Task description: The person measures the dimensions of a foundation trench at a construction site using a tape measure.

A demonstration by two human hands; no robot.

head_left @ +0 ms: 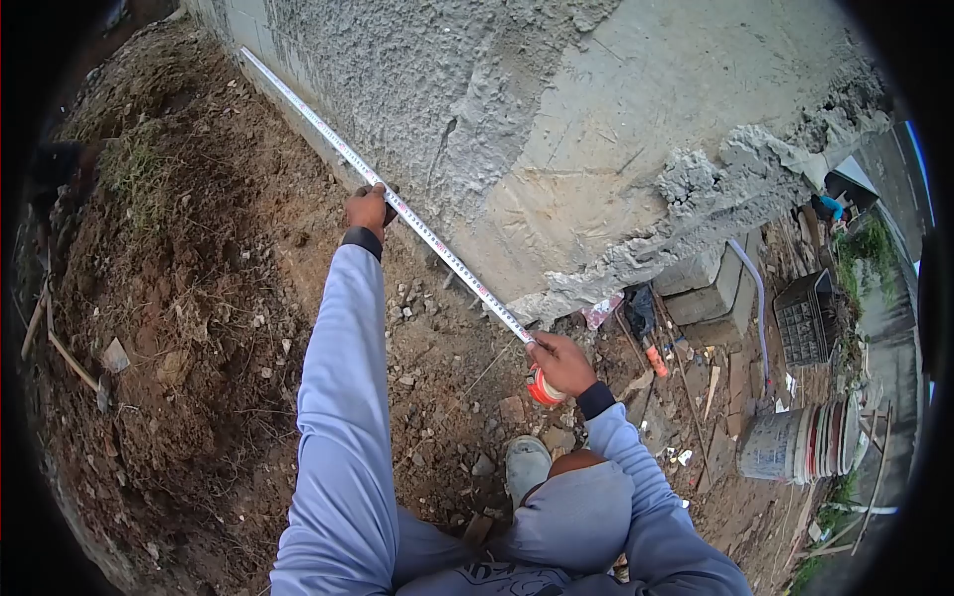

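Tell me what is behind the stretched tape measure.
Mostly the rough concrete wall shows behind the tape measure. The strip directly behind it is covered, and the left hand hides a bit more.

Right: stacked buckets (785, 444) near a dark crate (805, 323); pale hose (761, 308) between crate and blocks (701, 303). Left: soil (214, 427).

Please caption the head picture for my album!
Left hand and right hand hold a long white measuring tape along a rough grey concrete wall.

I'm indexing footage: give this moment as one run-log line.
left grip: holding tape blade partway along; right grip: holding red tape case; blade: extended along wall
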